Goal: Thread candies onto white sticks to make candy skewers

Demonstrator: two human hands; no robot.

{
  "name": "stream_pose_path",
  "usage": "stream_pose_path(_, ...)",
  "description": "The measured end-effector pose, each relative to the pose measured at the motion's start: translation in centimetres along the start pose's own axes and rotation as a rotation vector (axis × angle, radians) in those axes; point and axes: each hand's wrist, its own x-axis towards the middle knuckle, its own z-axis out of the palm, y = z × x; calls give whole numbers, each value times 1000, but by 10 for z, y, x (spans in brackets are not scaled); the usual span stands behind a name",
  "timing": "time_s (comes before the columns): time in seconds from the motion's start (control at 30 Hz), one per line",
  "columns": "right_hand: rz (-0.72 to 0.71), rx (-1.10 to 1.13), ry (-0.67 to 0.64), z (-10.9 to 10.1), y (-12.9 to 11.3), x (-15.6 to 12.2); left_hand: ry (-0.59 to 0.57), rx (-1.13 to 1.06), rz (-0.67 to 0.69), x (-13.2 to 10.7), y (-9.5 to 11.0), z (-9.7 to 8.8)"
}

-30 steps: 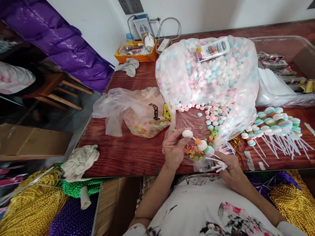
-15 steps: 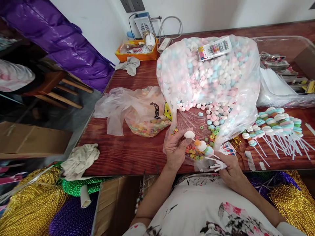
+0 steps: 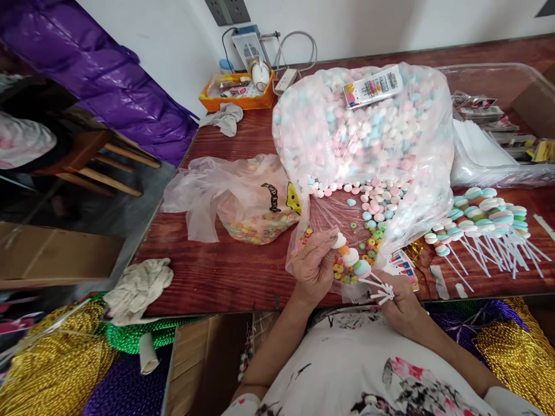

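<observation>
My left hand [image 3: 313,264] is closed, pinching a white marshmallow [image 3: 339,241] on the tip of a thin white stick. The stick carries an orange ring, another white marshmallow [image 3: 351,257] and a pale blue-green one [image 3: 362,268]. My right hand [image 3: 399,300] is closed on a bundle of white sticks [image 3: 378,290], including this one. Both hands hover at the near table edge, over the open mouth of a big clear bag of pastel marshmallows [image 3: 368,133] with coloured cereal rings [image 3: 368,240] spilled in it.
A smaller bag of coloured rings [image 3: 255,202] lies to the left. Finished marshmallow sticks [image 3: 481,222] are piled on the right of the wooden table [image 3: 225,271]. An orange tray [image 3: 236,92] and a rag [image 3: 225,118] sit at the back. Gold, green and purple beads [image 3: 65,358] lie below.
My left hand has pushed the white marshmallow down the stick until it sits against the orange ring. The right hand has held the sticks in place.
</observation>
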Motion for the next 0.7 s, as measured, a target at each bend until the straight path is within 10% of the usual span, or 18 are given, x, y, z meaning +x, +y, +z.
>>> stream_pose_path(0.33,87,149,69,32,12,0,21,-68,-94,-2,13,12)
stream_pose_path(0.7,97,-178,141,-4,41,-6,-72,-179,-205,1,19,5)
